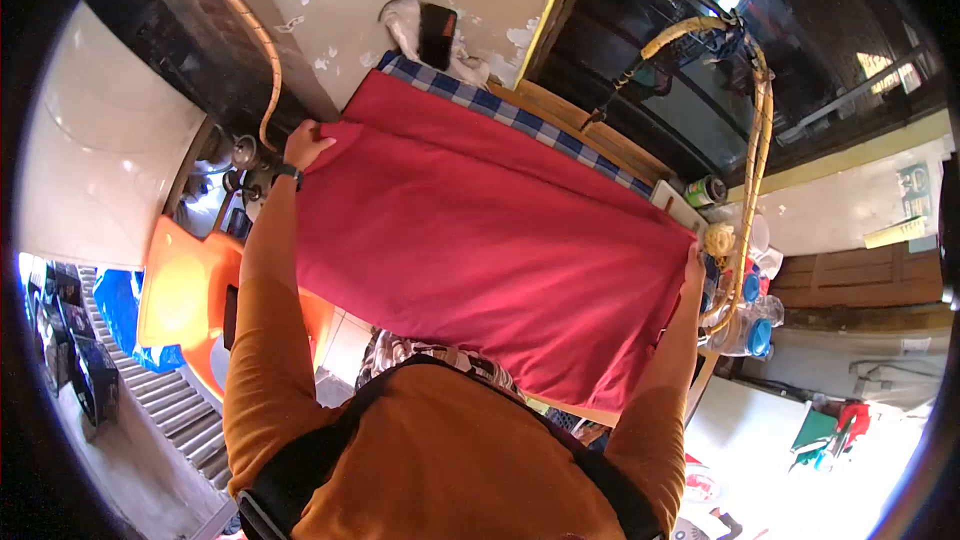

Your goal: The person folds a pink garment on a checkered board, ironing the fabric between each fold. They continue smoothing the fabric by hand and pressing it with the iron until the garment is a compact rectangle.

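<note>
Hands held a red cloth (480, 250) spread flat mid-frame over a checked-covered counter (560, 135): left hand (306, 145) pinched the upper-left corner, right hand (694, 265) gripped the right edge; folding not begun.

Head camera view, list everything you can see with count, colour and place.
red cloth: one, red, spread over the table, held at two edges
checked cloth: one, blue and white, under the red cloth, showing at the far edge
phone: one, black, far end by the wall
can: one, green, right of the table
chair: one, orange, left
left hand: one, grips the cloth's far left corner
right hand: one, grips the cloth's right edge
</note>
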Motion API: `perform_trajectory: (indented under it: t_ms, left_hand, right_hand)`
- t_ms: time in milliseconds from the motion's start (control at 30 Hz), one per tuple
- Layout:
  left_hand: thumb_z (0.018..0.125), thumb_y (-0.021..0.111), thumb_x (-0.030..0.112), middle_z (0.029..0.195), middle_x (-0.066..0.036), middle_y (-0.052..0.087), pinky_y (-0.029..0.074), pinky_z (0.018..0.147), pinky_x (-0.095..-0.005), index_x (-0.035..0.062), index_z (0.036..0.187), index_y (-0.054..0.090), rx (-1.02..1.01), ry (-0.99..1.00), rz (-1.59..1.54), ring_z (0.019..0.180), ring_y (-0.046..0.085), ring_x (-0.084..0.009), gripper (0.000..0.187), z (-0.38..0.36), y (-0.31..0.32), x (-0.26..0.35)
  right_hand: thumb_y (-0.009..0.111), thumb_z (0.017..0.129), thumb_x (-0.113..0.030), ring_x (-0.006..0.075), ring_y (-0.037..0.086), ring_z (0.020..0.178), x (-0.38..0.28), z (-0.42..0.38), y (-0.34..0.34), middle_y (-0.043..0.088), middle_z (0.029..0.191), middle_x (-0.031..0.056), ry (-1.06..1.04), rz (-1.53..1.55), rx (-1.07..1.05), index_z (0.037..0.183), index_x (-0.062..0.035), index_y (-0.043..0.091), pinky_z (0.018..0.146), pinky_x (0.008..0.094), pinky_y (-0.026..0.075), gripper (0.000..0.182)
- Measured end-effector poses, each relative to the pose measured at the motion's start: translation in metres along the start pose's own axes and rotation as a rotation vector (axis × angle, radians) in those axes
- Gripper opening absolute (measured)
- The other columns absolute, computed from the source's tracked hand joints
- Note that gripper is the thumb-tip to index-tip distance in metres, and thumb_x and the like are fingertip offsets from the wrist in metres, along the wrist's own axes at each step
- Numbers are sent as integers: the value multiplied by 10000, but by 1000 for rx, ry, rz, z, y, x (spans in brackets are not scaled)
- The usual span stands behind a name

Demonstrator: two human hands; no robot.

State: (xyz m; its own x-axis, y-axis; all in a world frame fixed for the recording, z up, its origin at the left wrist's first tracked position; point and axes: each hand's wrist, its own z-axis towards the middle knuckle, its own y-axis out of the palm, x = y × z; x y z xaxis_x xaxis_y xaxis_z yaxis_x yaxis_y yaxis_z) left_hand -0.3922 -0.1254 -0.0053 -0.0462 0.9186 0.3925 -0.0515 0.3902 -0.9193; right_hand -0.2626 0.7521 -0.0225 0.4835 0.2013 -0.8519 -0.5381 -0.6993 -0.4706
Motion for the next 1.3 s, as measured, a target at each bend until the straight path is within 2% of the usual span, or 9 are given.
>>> perform_trajectory:
  t_ms: [167, 500, 667, 733, 800, 1067, 1200, 1267, 1300]
  left_hand:
    - [763, 769, 353, 871, -72, 638, 503, 724, -358, 35, 971, 589, 238, -75, -416, 809, 626, -208, 421, -18, 16, -18]
    - [775, 759, 393, 910, -63, 616, 481, 764, -316, 29, 1041, 578, 181, -255, -598, 855, 581, -156, 485, 11, 33, -33]
    - [860, 670, 367, 1001, -67, 617, 454, 857, -290, 5, 1079, 584, -82, -257, -586, 982, 563, -152, 432, 15, 3, -7]
    - [901, 619, 351, 1014, -59, 632, 437, 871, -264, 15, 1138, 593, -197, -312, -1021, 971, 559, -136, 412, 29, 41, -49]
    - [918, 593, 357, 1120, -59, 616, 418, 910, -262, 19, 1229, 554, -374, -199, -697, 1025, 545, -128, 460, 10, -10, 13]
    - [961, 536, 327, 1160, -49, 584, 390, 947, -266, -25, 1267, 500, 169, -78, -643, 1066, 504, -112, 469, 30, -29, 53]
    - [976, 478, 369, 1357, -163, 486, 365, 1018, -359, -24, 1340, 433, 291, -63, -479, 1238, 470, -269, 537, 77, -1, 75]
    - [984, 442, 378, 1399, -205, 423, 361, 1029, -409, -3, 1362, 407, 178, -32, -408, 1279, 413, -357, 538, 94, 23, 70]
    - [988, 427, 374, 1395, -202, 427, 365, 1025, -420, 12, 1373, 396, 114, -38, -282, 1275, 411, -367, 529, 102, 42, 59]
  right_hand:
    - [599, 869, -516, 191, 432, 1264, -36, -23, -2, 439, 1409, 105, 53, -26, -99, 1385, 3, 401, 1045, 310, 327, 758]
    - [636, 861, -474, 159, 468, 1210, -10, -5, 7, 513, 1337, 74, 43, 45, -66, 1324, -10, 496, 1016, 293, 364, 671]
    - [624, 879, -447, 152, 475, 1197, -23, -17, 8, 523, 1324, 64, 56, 82, -98, 1310, 3, 505, 1014, 290, 364, 635]
    - [602, 900, -430, 152, 476, 1192, -18, -10, 8, 517, 1326, 54, 115, 220, -193, 1337, -12, 476, 1021, 293, 358, 618]
    - [586, 911, -423, 157, 477, 1189, -11, -12, -3, 513, 1327, 47, 112, 238, -282, 1376, -44, 430, 1027, 303, 352, 620]
    - [539, 939, -418, 144, 508, 1131, -9, 1, -22, 554, 1254, 59, -50, 283, -244, 1353, -51, 435, 985, 325, 394, 563]
    - [507, 952, -426, 156, 541, 1080, -14, 5, -17, 574, 1215, 66, 76, 513, -147, 1324, -39, 455, 953, 327, 425, 540]
    - [473, 963, -438, 173, 561, 1057, 49, 46, -13, 585, 1201, 62, 55, 122, 57, 1310, -41, 470, 937, 331, 439, 527]
    - [444, 973, -448, 180, 563, 1048, 172, 149, -54, 587, 1201, 65, 267, 537, -347, 1312, -43, 474, 938, 329, 435, 529]
